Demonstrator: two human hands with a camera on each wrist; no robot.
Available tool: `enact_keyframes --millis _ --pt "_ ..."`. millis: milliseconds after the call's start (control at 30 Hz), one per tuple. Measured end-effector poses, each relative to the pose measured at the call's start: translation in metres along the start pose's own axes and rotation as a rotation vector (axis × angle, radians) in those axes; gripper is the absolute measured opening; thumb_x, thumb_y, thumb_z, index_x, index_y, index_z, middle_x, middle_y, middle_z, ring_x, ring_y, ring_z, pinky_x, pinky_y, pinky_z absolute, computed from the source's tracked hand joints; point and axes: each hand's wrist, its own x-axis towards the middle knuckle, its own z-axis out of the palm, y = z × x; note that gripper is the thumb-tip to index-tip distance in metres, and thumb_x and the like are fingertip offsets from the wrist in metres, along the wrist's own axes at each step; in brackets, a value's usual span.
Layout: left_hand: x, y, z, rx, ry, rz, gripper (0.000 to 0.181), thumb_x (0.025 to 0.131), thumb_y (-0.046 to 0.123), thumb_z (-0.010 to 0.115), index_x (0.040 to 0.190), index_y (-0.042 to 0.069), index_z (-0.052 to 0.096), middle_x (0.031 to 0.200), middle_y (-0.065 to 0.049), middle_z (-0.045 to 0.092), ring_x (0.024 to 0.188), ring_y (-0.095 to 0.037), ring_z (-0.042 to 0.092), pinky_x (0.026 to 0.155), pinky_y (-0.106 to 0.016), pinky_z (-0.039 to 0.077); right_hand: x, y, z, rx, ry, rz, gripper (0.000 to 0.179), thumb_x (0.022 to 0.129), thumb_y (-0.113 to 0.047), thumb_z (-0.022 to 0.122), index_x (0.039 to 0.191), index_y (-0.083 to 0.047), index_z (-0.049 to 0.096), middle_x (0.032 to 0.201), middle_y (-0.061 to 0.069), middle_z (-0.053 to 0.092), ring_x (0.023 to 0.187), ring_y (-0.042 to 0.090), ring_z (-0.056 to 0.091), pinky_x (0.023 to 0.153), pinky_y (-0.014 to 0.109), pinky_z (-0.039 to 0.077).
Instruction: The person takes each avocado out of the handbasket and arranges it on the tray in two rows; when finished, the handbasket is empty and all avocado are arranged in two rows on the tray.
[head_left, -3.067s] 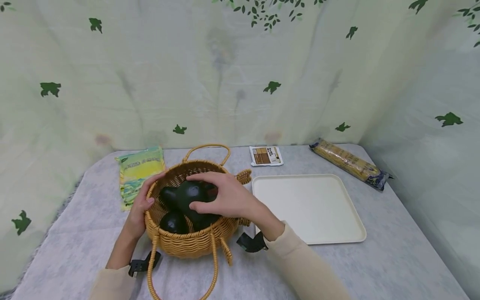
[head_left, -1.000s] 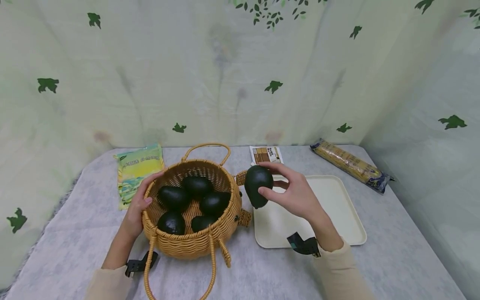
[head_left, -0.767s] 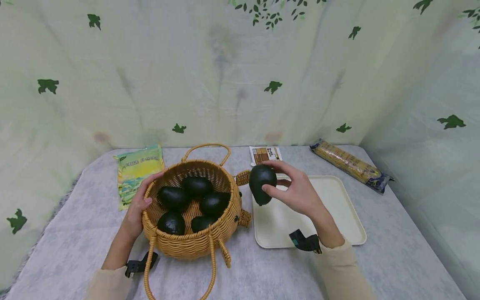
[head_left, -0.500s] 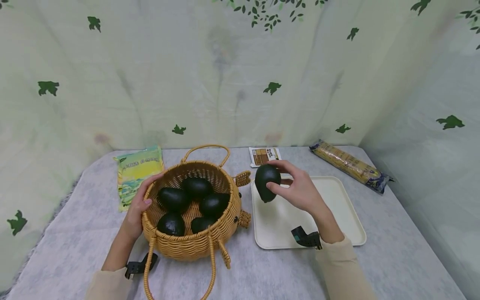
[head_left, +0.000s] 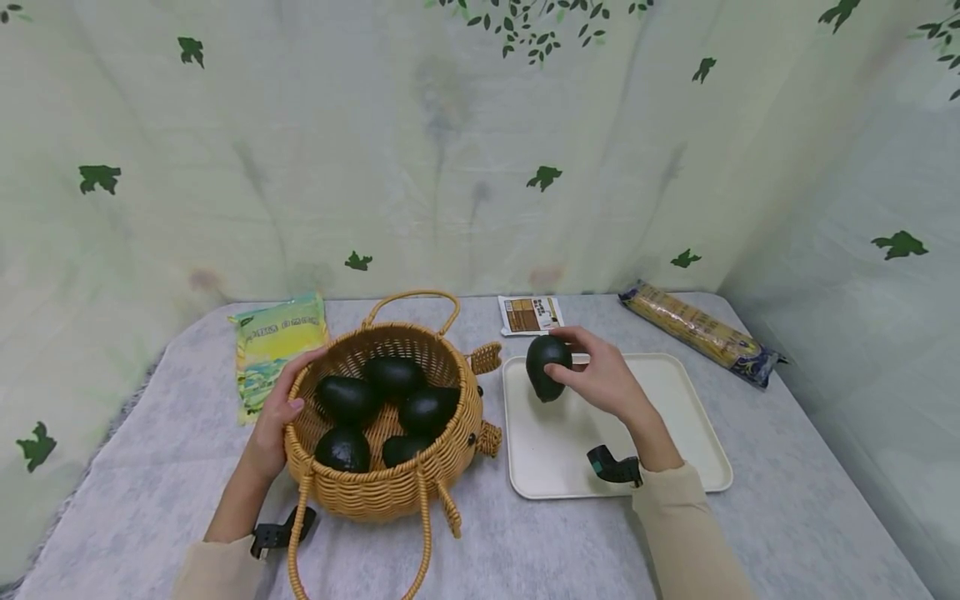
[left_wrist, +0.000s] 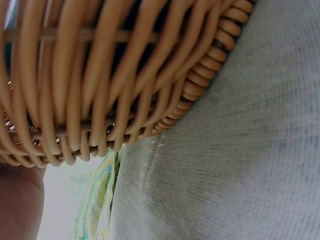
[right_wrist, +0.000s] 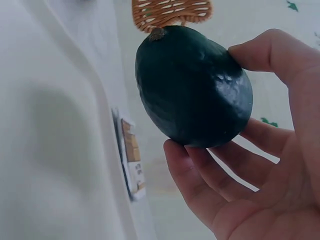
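Note:
My right hand (head_left: 603, 379) pinches a dark green avocado (head_left: 548, 368) between thumb and fingertips, above the left part of the white tray (head_left: 600, 479). In the right wrist view the avocado (right_wrist: 195, 90) shows its stem end, and a gap separates it from the tray (right_wrist: 55, 165). My left hand (head_left: 273, 417) grips the left rim of a wicker basket (head_left: 375, 492), thumb at the rim and the other fingers mostly hidden outside. Several more avocados (head_left: 348, 398) lie inside. The left wrist view shows the basket's woven side (left_wrist: 100, 75) close up.
Behind the basket's left side lies a green and yellow bag (head_left: 281, 342). A small brown and white packet (head_left: 531, 315) is behind the tray, and a long noodle-like package (head_left: 697, 329) lies at the back right. One basket handle (head_left: 423, 550) hangs toward the front.
My right hand has lifted an avocado out of the basket and carried it right over the tray, moving slightly further right and lower lately. My left hand stays on the basket rim.

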Motion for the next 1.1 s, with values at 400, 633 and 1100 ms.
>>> enact_keyframes --millis 400,633,1100 --pt "-0.001 -0.002 0.000 0.024 0.013 -0.028 0.061 0.098 0.017 0.032 0.157 -0.002 0.033 0.156 0.000 0.043 0.142 -0.015 0.038 0.112 -0.018 0.031 0.006 0.030 0.007 -0.091 -0.020 0.079 0.060 0.092 -0.030 0.073 0.146 -0.012 0.056 0.142 0.017 0.061 0.127 0.039 0.060 0.097 0.056 0.050" --pt "-0.001 -0.003 -0.001 0.022 0.013 -0.047 0.062 0.098 0.017 0.032 0.157 -0.003 0.032 0.157 -0.002 0.041 0.143 -0.016 0.037 0.112 -0.018 0.032 0.010 0.039 0.011 -0.094 -0.034 0.098 0.061 0.092 -0.031 0.073 0.148 -0.013 0.055 0.143 0.018 0.060 0.128 0.040 0.059 0.099 0.056 0.049" --pt "-0.001 -0.004 -0.002 0.004 0.012 -0.041 0.061 0.100 0.017 0.032 0.156 -0.004 0.032 0.156 -0.003 0.041 0.143 -0.015 0.038 0.112 -0.018 0.033 0.007 0.037 0.003 -0.071 -0.115 0.079 0.070 0.097 -0.034 0.071 0.157 -0.010 0.043 0.157 0.019 0.046 0.141 0.043 0.048 0.109 0.058 0.043"
